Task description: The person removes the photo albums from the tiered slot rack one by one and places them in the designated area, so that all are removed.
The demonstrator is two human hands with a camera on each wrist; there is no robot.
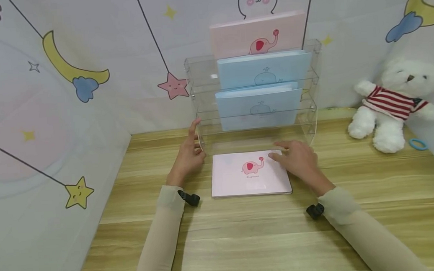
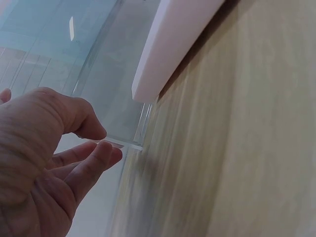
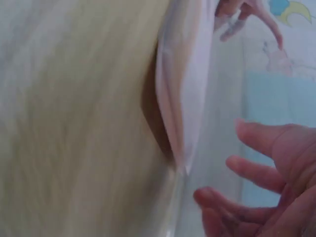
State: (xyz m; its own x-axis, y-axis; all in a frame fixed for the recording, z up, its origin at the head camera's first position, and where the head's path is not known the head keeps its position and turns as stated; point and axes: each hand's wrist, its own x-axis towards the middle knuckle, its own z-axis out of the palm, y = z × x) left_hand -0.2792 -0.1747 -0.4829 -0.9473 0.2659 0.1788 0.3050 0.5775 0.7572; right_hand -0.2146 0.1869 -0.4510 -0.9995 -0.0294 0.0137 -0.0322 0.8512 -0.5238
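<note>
A clear acrylic rack (image 1: pixel 202 71) of stepped tiers stands by the back wall. My left hand (image 1: pixel 189 156) pinches its left side panel near the front, thumb and fingertips on the edge in the left wrist view. Flat on the table before the rack lies a pink album (image 1: pixel 229 177) with a red elephant on its cover. Over its far right corner, my right hand (image 1: pixel 298 157) spreads loose fingers, holding nothing. Two light-blue whale folders (image 1: pixel 234 115) stand in the front and middle tiers. Behind them rises a pink elephant folder (image 1: pixel 229 38).
A white teddy bear (image 1: pixel 383 107) in a striped top sits against the wall on the right, with a blue ring (image 1: pixel 418 144) by its foot. A cartoon-printed cloth (image 1: pixel 134 86) covers the walls around the wooden table (image 1: pixel 247 242).
</note>
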